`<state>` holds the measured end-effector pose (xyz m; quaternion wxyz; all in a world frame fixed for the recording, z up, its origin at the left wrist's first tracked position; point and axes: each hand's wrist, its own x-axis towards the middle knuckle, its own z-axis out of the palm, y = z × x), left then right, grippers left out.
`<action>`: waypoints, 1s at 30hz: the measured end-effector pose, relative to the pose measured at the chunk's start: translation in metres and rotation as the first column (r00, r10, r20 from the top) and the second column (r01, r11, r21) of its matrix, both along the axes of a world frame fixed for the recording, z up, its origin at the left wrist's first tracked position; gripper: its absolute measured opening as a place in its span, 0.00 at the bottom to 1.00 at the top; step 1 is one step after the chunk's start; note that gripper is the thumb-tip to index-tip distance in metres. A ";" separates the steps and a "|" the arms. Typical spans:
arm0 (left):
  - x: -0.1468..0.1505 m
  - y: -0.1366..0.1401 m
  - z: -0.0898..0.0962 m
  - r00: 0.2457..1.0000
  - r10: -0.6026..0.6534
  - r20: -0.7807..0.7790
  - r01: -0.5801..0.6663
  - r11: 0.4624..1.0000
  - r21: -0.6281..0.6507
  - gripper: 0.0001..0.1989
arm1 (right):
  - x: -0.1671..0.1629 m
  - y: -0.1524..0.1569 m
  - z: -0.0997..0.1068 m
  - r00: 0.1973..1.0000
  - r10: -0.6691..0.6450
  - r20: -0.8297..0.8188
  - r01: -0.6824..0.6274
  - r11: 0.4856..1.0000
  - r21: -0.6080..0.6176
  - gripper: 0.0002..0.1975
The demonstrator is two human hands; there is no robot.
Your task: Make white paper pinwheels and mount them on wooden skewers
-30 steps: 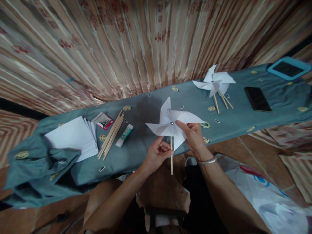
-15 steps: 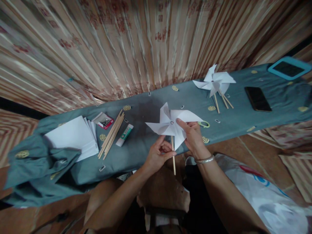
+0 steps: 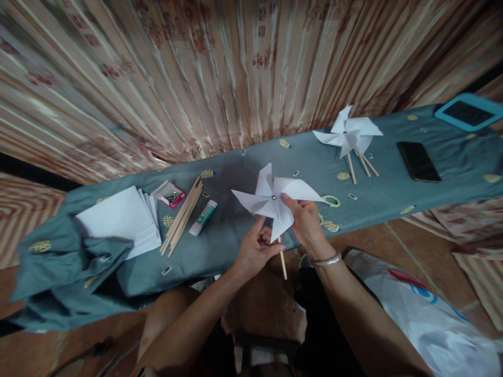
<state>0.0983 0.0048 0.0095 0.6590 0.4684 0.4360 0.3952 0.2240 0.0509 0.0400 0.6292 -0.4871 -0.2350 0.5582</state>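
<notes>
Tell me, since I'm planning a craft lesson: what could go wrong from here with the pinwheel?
The right hand presses the white paper pinwheel beside its round silver pin, so the paper might crease or tear. The left hand pinches the thin pale wooden stick, whose lower end hangs free; a loose hold could let it tilt or slip. The pale-green looped handle by the pinwheel's right tip might snag the paper.

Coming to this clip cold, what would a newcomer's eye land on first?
Probably the white paper pinwheel near the middle of the view, bright against the teal cloth: the left hand holds its stick while the right hand pinches a blade. Next, likely, the overlapping white pinwheels lying farther back on the right. The striped curtain also stands out, filling most of the upper picture.
</notes>
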 end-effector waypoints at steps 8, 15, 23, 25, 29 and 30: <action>-0.001 0.005 0.005 0.990 0.060 0.125 -0.048 0.994 -0.095 0.51 | -0.008 -0.008 -0.004 0.988 0.140 0.065 -0.145 0.985 0.091 0.14; -0.008 0.013 0.009 0.982 0.103 0.159 -0.093 0.993 -0.072 0.50 | -0.006 -0.015 0.000 0.983 0.183 0.018 -0.184 0.978 0.102 0.16; -0.013 0.018 0.008 0.981 0.126 0.146 -0.118 0.991 -0.059 0.48 | -0.002 -0.019 0.000 0.924 0.381 0.035 -0.382 0.923 0.036 0.22; -0.012 0.018 0.006 0.976 0.139 0.170 -0.130 0.989 -0.064 0.49 | -0.003 -0.018 0.000 0.932 0.361 0.039 -0.363 0.931 0.040 0.21; -0.008 0.017 0.002 0.972 0.130 0.198 -0.104 0.985 -0.138 0.44 | -0.003 -0.014 -0.001 0.960 0.274 0.059 -0.277 0.960 0.049 0.20; -0.007 0.015 0.002 0.973 0.120 0.199 -0.087 0.982 -0.167 0.39 | -0.003 -0.013 -0.001 0.967 0.249 0.064 -0.252 0.966 0.050 0.20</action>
